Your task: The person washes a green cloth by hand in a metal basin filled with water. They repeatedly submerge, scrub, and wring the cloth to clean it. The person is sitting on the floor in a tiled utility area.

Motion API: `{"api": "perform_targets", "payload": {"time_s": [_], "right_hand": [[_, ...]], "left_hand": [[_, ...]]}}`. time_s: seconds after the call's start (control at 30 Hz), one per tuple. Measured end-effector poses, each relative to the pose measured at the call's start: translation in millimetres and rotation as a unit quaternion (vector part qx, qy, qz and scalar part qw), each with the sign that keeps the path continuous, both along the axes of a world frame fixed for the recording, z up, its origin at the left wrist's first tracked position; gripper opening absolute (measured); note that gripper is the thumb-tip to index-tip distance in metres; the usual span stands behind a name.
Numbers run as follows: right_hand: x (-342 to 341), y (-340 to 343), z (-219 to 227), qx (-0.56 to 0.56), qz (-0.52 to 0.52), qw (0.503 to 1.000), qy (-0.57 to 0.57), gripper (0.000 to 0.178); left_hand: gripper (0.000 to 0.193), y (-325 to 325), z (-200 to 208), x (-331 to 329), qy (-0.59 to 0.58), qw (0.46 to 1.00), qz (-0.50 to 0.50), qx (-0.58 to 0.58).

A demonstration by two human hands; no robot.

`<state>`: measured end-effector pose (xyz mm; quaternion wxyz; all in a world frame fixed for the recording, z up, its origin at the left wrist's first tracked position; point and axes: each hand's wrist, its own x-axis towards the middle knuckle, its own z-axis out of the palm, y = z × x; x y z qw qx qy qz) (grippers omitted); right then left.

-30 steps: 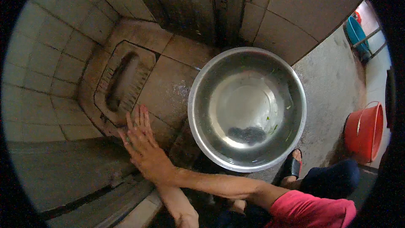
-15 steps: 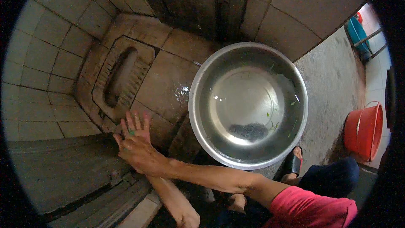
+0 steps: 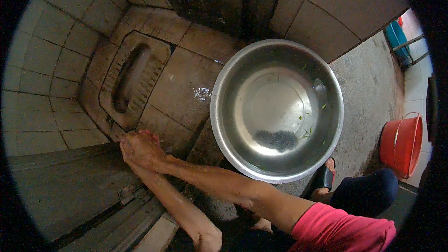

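My left hand and my right hand are pressed together at the left, with the right forearm coming across from the pink sleeve. Their fingers look curled in and overlap, so whatever may be between them is hidden. Both hands are close to the dark ledge, below the near end of the squat toilet pan set in the tiled floor. Right of the hands stands a large round metal basin, apart from them. Shallow water and several green leaf bits lie in it.
A red bucket with a wire handle stands at the far right. Behind it, a teal basin rests by a metal rack. A dark door panel is at the back. My sandalled foot is beside the metal basin.
The fingers that were stretched out and spread have folded in, and both hands have come together slightly to the left. The view has shifted a little; the basin is in place.
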<state>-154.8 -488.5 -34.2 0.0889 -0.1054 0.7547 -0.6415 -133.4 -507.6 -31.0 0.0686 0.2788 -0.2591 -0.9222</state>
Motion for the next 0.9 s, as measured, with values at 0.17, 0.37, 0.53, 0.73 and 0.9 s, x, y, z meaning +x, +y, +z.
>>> {"api": "perform_targets", "payload": {"time_s": [0.17, 0.37, 0.53, 0.73, 0.9], "right_hand": [[-3, -17, 2, 0.043, -0.019, 0.993, -0.106, 0.036], [5, 92, 10, -0.079, -0.138, 0.984, -0.082, 0.029], [39, 264, -14, -0.033, -0.342, 0.935, -0.088, 0.033], [101, 416, -7, 0.184, -0.160, 0.966, -0.080, 0.045], [126, 497, -12, 0.382, -0.546, 0.745, -0.028, 0.030]], "left_hand": [[0.061, 0, 4, 0, -0.014, 0.999, -0.023, -0.027], [0.058, 47, 1, 1, -0.119, 0.978, -0.141, -0.092], [0.048, 140, 5, -5, -0.009, 0.773, -0.327, -0.544], [0.035, 127, -66, -17, -0.027, 0.525, -0.329, -0.785], [0.029, 119, -63, -36, -0.108, 0.379, -0.502, -0.770]]}}
